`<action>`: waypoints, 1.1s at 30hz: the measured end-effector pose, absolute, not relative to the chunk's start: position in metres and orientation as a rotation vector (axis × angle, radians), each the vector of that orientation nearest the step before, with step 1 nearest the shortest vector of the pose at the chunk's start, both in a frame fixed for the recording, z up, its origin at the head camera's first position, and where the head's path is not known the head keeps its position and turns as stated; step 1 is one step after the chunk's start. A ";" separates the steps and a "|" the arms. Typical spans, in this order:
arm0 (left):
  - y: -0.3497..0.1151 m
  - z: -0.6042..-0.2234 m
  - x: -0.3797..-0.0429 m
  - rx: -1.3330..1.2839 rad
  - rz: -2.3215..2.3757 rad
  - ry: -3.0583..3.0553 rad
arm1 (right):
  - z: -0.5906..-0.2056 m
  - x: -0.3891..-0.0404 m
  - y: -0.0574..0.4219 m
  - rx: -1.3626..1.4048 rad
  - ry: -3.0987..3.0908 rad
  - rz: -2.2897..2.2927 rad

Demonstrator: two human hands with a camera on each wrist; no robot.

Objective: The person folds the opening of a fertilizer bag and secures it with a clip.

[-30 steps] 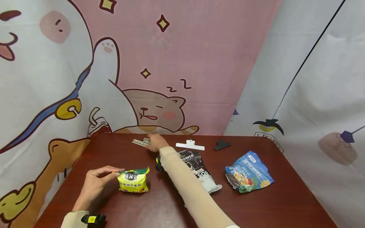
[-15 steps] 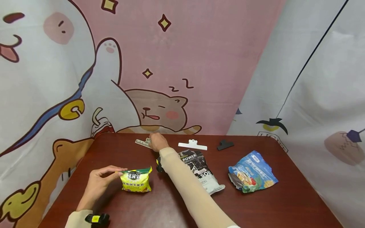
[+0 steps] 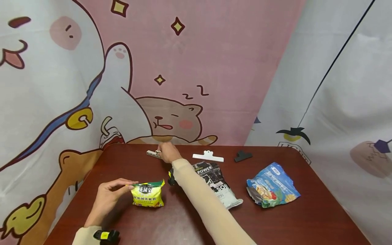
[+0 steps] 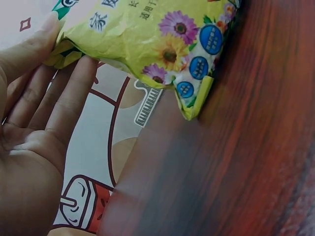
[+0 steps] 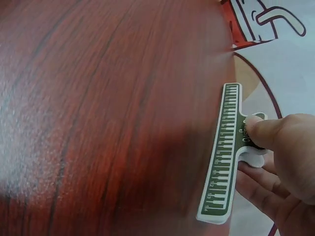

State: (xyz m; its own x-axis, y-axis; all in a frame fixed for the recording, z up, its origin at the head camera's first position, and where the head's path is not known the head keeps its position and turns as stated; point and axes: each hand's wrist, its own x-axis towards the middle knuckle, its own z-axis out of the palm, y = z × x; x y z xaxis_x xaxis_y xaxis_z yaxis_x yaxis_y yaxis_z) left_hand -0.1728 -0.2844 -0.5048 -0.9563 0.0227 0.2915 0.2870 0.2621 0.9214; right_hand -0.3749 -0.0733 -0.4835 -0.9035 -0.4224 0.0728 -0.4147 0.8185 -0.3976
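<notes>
The left hand [image 3: 107, 197] pinches the top corner of the yellow bag [image 3: 148, 195], which sits on the table [image 3: 171, 221] to the left of the soil bag [image 3: 218, 185], while the right hand [image 3: 168, 153] grips the piano clip [image 5: 224, 152] by its handle, thumb on top, behind and to the left of the soil bag. The white clip [image 3: 208, 157] lies just behind the soil bag, the black clip [image 3: 243, 156] behind and to its right, the blue bag [image 3: 273, 186] to its right.
</notes>
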 end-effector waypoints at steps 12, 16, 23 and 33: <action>-0.285 -0.506 -0.173 -0.277 -1.750 -2.298 | -0.465 -0.373 -0.068 -0.753 2.919 -0.815; -0.284 -0.504 -0.172 -0.269 -1.761 -2.292 | -0.458 -0.370 -0.064 -0.759 2.896 -0.890; -0.282 -0.503 -0.171 -0.237 -1.790 -2.288 | -0.450 -0.363 -0.057 -0.682 2.853 -1.050; -0.281 -0.501 -0.171 -0.240 -1.785 -2.291 | -0.440 -0.351 -0.053 -0.651 2.821 -1.168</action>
State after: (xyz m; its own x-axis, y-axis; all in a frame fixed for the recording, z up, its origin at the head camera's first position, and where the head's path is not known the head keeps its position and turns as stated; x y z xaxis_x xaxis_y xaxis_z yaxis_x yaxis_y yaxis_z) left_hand -0.1711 -0.2814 -0.5010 -0.9610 -0.0104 0.2765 0.2656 0.2459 0.9322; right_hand -0.3506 -0.0535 -0.4402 -0.9129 -0.3841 0.1380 -0.3692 0.6333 -0.6801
